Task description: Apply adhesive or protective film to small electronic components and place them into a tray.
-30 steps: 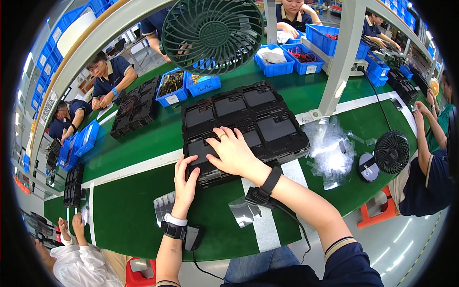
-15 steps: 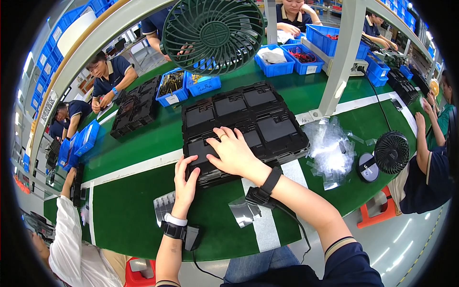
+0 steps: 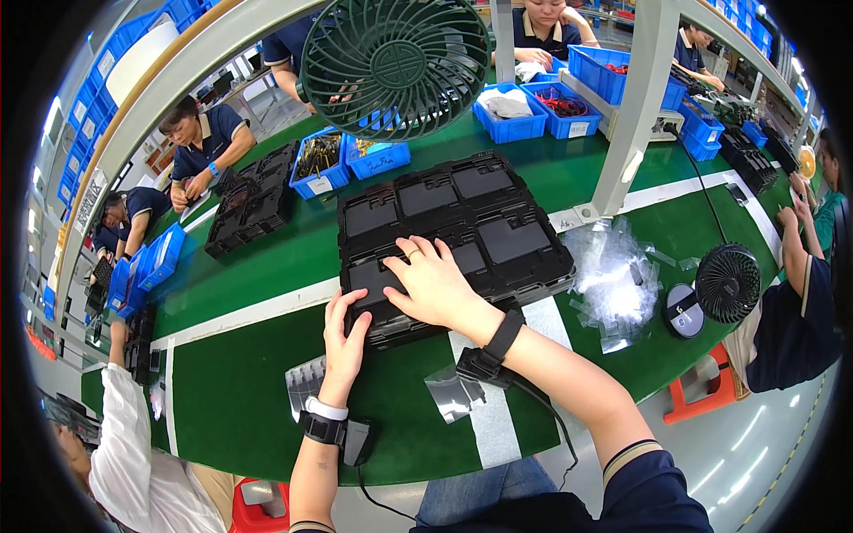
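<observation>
A black plastic tray lies before me on the green bench, with flat dark grey panels in its several compartments. My right hand rests palm down on its near side, fingers spread over the near-left and near-middle compartments. Part of the dark panel in the near-left compartment shows beside those fingertips. At the tray's near-left corner is my left hand, with thumb and fingers apart and fingertips touching the edge. Neither hand visibly holds anything. A second panel lies uncovered to the right of my right hand.
Clear film pieces are heaped right of the tray, beside a round tin and a small black fan. A large green fan hangs overhead. A grey post stands behind. Blue bins and another black tray sit farther back.
My hands and the tray keep the same position. At the left, the white-sleeved person's hand has shifted down and left; at the right, a co-worker's arms have moved slightly.
</observation>
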The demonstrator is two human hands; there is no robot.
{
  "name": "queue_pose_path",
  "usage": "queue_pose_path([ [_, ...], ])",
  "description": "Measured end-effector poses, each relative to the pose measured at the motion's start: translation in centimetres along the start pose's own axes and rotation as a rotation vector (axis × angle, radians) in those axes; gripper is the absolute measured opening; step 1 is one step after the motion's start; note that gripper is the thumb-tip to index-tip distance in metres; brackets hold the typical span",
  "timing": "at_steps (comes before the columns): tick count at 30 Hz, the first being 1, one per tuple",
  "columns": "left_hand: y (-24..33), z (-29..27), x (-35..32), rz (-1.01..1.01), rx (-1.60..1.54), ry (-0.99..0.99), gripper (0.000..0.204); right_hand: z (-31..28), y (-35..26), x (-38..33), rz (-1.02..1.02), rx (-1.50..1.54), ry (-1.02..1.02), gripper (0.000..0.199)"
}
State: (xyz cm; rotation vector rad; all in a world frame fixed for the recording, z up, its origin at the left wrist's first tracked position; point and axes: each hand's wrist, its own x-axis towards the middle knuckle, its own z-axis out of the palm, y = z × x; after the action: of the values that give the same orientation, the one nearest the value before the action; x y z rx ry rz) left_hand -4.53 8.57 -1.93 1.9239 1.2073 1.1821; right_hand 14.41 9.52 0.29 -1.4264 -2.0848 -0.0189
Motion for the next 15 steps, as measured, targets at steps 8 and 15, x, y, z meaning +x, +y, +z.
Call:
queue_pose_path([
  [8,0.16,-0.01,0.06,0.001,0.01,-0.002,0.031,0.01,0.01,0.02,-0.003,-0.009,0.0,0.043],
  [15,0.19,-0.01,0.01,-0.008,0.004,-0.002,0.031,-0.01,-0.02,0.03,0.004,-0.01,-0.009,0.043],
])
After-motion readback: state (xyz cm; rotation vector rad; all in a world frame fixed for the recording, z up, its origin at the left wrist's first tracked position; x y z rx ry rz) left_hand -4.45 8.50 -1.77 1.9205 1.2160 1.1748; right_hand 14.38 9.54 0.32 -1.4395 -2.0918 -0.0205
